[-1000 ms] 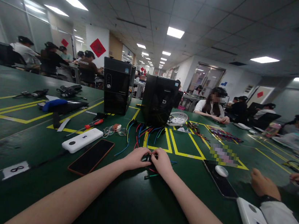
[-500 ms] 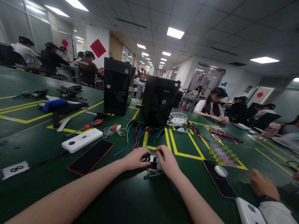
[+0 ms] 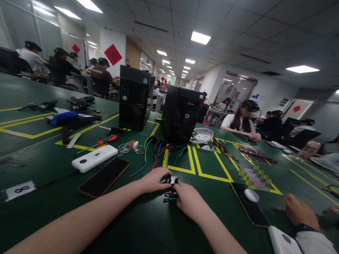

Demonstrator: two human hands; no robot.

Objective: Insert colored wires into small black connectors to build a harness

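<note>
A small, blocky black-and-white part is pinched at its left side by the left hand over the smooth green counter, while the right hand is set against its right side, its grip impossible to make out. Short coloured leads are partly covered by the right hand; beyond, thin curving wires are spread before glossy, boxy computer cases, by which the view behind is blocked.
</note>
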